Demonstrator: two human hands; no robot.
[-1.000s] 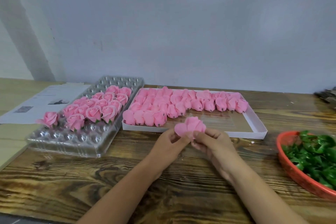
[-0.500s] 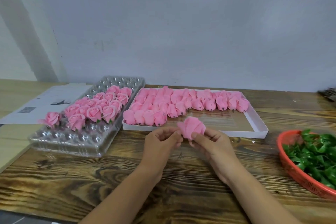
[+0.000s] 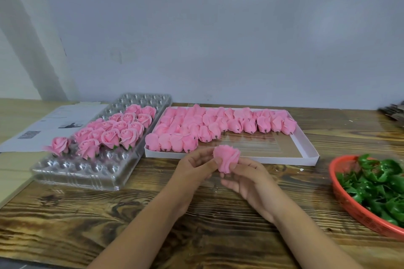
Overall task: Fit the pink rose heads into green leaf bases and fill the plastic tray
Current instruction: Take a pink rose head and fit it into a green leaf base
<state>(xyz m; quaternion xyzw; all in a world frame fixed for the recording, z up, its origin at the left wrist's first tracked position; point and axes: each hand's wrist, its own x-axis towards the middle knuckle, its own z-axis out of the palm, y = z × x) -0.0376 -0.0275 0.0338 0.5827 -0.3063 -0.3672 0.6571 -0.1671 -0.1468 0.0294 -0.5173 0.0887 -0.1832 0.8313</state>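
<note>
A pink rose head is held above the worktop, just in front of the white box of loose heads. The right hand pinches its lower end between thumb and fingertips, palm turned up, forearm running in from the lower right. The left hand is just beside the head on its left, fingers curled towards the petals; whether they grip it cannot be told. To the left lies the clear tray, its middle rows filled with finished roses, near and far pockets bare. At the right edge stands a red basket of green leaf bases, well apart from both hands.
</note>
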